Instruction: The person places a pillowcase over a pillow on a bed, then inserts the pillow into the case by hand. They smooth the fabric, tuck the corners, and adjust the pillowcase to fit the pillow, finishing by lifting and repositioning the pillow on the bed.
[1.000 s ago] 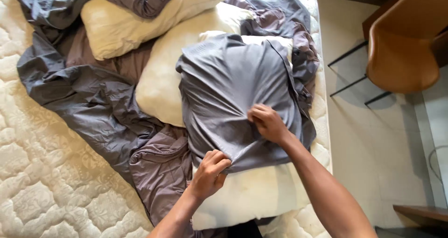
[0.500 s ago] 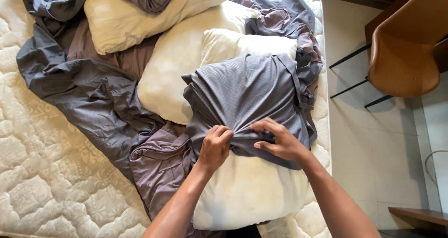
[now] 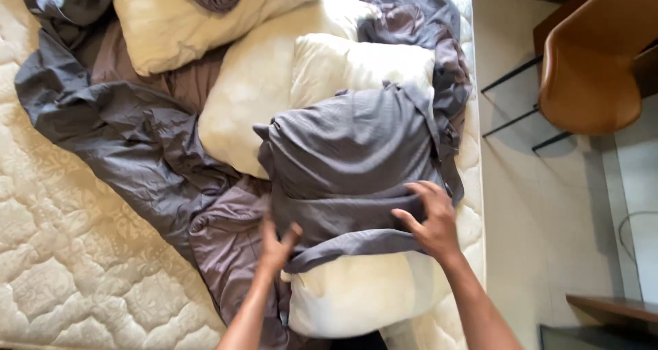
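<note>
Head | left hand (image 3: pixel 277 244), right hand (image 3: pixel 428 220) fingers pinching pillowcase (image 3: pixel 349 165) hem | mattress edge right

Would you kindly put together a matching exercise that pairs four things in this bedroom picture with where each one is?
Things:
1. grey pillowcase
2. brown chair
3. left hand
4. bare mattress

Places:
A. on the floor to the right of the bed
B. lower left of the picture, quilted and uncovered
C. partly pulled over the white pillow, under both hands
D. at the lower left edge of the grey pillowcase

Pairs: 1-C, 2-A, 3-D, 4-B
</note>
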